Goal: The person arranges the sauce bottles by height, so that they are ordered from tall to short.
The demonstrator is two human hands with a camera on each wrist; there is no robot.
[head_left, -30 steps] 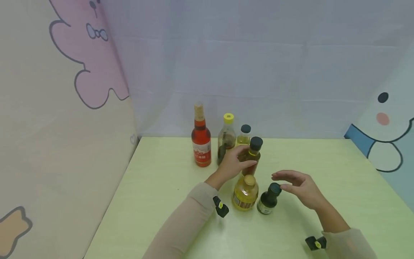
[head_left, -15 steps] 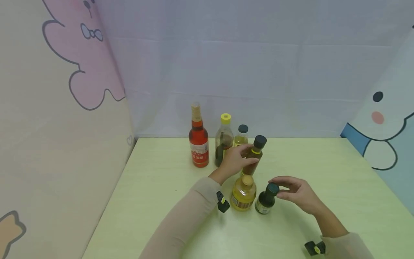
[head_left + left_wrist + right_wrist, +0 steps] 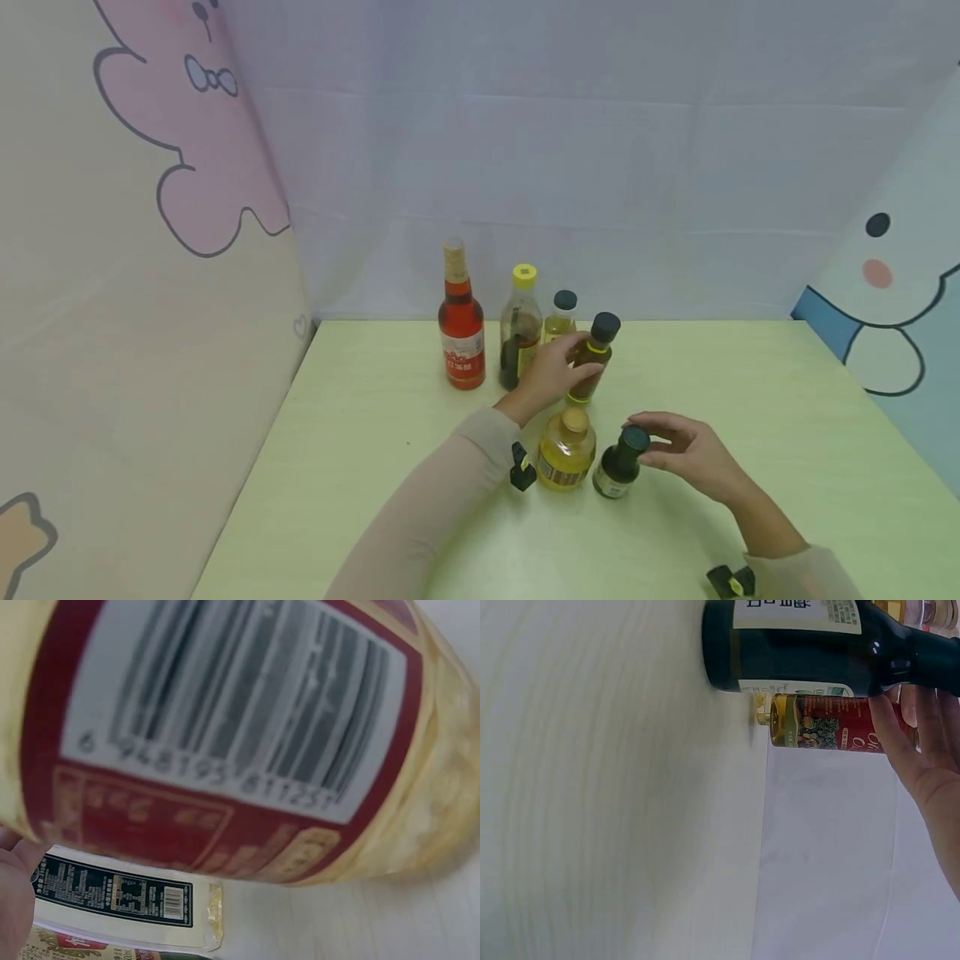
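In the head view my left hand grips an amber bottle with a black cap and a yellow neck ring. Its top leans to the right. My right hand holds a small dark green bottle near the cap, thumb on one side and fingers behind. From the right wrist view, this dark bottle lies across the top, with the thumb by its neck. Between the hands stands a squat yellow bottle; its red barcode label fills much of the left wrist view.
A tall red bottle stands at the back left. Beside it are a yellow-capped bottle of dark liquid and a small dark-capped bottle of yellow liquid, partly behind the left hand. A pale curtain rises beyond the table.
My right hand has lowered and closed in on the small dark bottle's top. The left hand has shifted slightly right with the amber bottle, which leans more. The head view has shifted slightly.
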